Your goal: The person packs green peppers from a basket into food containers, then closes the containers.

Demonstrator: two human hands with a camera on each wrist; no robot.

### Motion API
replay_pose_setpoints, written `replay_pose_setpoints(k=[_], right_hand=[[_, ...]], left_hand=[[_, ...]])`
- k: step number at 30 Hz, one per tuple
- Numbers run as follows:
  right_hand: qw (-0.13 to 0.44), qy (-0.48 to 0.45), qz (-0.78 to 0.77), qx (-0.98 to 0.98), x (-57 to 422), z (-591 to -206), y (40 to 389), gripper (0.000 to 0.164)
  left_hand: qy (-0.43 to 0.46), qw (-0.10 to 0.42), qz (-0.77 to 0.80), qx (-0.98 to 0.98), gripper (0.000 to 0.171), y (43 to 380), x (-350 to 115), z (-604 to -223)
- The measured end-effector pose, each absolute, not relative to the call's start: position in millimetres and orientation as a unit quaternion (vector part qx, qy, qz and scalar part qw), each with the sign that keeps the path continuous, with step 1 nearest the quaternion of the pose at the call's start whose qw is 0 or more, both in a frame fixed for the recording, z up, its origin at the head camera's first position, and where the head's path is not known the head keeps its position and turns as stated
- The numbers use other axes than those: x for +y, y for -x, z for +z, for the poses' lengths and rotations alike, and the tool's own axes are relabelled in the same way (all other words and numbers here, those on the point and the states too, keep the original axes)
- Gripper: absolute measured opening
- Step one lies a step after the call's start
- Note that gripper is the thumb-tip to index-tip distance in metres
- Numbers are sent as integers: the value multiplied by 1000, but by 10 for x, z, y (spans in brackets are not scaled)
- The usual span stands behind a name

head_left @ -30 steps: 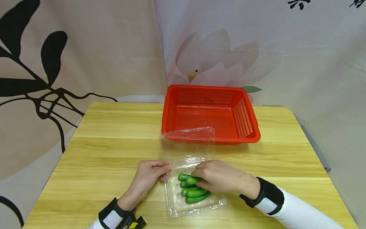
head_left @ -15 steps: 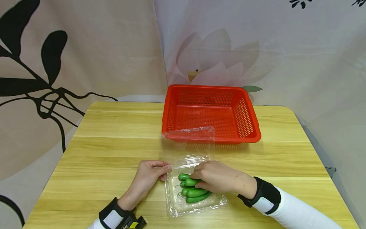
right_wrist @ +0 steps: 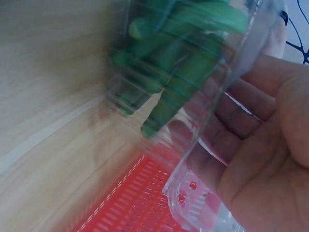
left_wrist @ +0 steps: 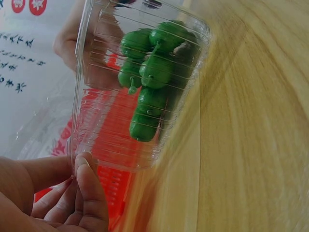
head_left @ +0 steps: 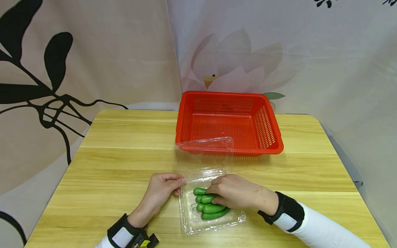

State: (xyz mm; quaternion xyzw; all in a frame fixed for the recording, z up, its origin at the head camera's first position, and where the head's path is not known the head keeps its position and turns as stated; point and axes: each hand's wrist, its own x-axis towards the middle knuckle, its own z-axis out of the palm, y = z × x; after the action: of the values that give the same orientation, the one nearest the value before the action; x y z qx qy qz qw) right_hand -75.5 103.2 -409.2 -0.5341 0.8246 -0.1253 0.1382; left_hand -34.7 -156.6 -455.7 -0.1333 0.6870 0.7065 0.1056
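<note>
A clear plastic clamshell box (head_left: 193, 227) lies on the table with its lid (head_left: 201, 162) folded back. Several green chili peppers (head_left: 214, 208) lie side by side in its base, thin stems to the left. My left hand (head_left: 162, 189) pinches the box's left edge near the hinge; the left wrist view shows thumb and fingertips gripping the rim. From the right, my right hand (head_left: 234, 191) reaches over the wall, fingers and thumb curled about the upper peppers. Seen through the clear wall in the right wrist view, peppers (right_wrist: 188, 77) sit beside these fingers; the fingertips are partly hidden.
Behind the box stands a red plastic basket (head_left: 229, 151) with perforated sides; the lid overlaps its front rim in the head view. A wooden table (head_left: 124, 155) carries everything. A printed cloth (head_left: 124, 51) hangs behind the table's far edge.
My right hand has shifted slightly left over the peppers, and the upper peppers have moved a little. The left hand and the box have stayed where they were.
</note>
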Motion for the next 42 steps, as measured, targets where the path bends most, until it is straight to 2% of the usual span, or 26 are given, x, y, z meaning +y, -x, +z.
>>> replay_pose_setpoints(k=[28,34,42], right_hand=[[123,538,-142,822,1052,-4119,754,6],[98,537,-170,820,1104,-4110,749,9],[25,522,-246,816,1229,-4081,786,6]], left_hand=[[133,114,706,686,20,350,-1576,-4525],[123,117,703,691,19,370,-1589,-4525],[94,126,692,705,22,407,-1585,-4494]])
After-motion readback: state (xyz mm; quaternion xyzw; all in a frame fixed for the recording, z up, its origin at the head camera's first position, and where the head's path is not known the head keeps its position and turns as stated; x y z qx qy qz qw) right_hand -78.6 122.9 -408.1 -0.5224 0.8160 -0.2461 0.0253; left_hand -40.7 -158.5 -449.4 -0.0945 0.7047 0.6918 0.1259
